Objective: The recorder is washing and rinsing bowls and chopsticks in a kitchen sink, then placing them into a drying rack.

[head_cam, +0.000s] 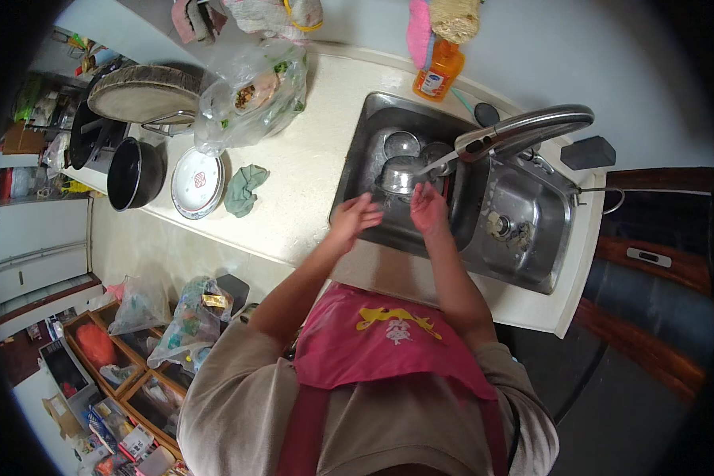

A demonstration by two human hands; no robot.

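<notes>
My left hand (357,216) is over the front left rim of the larger stainless steel sink basin (387,229), fingers apart and holding nothing. Just right of it, my right hand (428,208) hovers above the same basin, close to the running water, with nothing seen in it. Water (437,163) streams from the faucet (482,143) onto a shiny metal bowl (398,175) in the basin. Behind that bowl lies a small round metal dish (401,144). Another round metal piece (437,156) is partly hidden by the faucet head.
The smaller basin (535,256) has food scraps round its drain. An orange detergent bottle (437,71) stands behind the sink. Leftward on the counter are a green cloth (246,190), stacked plates (197,181), a black pot (134,175), a plastic bag of food (256,101) and a round chopping board (146,95).
</notes>
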